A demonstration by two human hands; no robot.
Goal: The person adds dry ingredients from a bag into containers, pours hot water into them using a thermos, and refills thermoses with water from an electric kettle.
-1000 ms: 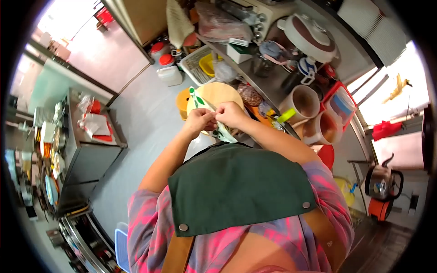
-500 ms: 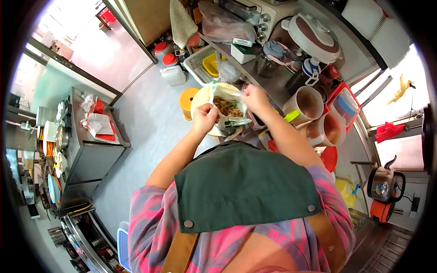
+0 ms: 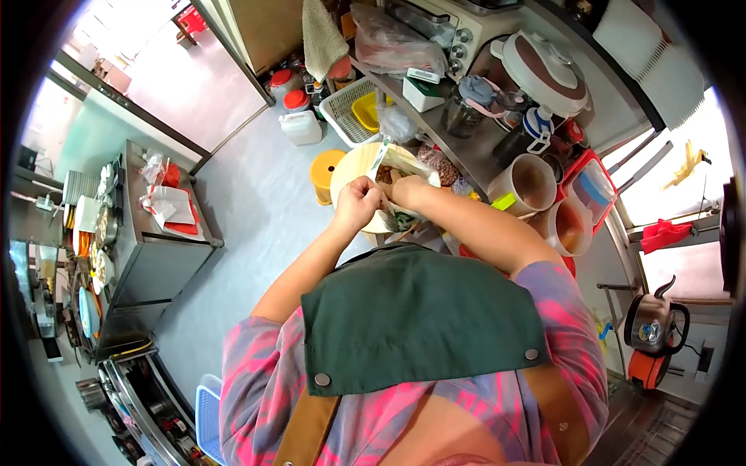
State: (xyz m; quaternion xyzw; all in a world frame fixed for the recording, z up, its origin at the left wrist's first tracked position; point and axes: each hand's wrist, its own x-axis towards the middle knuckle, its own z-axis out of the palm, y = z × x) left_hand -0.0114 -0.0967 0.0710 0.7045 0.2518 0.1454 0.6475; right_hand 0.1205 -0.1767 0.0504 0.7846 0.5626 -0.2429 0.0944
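Observation:
A white and green bag [image 3: 402, 220] with its mouth open stands on a round pale wooden stool top [image 3: 348, 167] in front of me. Brown pieces of food [image 3: 385, 174] show inside it; I cannot make out their kind. My left hand [image 3: 359, 202] is closed on the near left edge of the bag. Over the bag's mouth, my right hand [image 3: 412, 192] points down into the contents, and its fingertips are mostly hidden there. The two hands are close together.
A yellow stool [image 3: 323, 177] stands just left of the bag. To the right, a metal counter [image 3: 466, 151] holds jars, bottles and plastic pitchers [image 3: 524, 185]. A white basket [image 3: 342, 113] is on the floor ahead. At left stands a steel cabinet [image 3: 159, 272].
My right hand has moved from the bag's right rim to the left and into its mouth. My left hand keeps its grip, slightly further right. The view has shifted a little.

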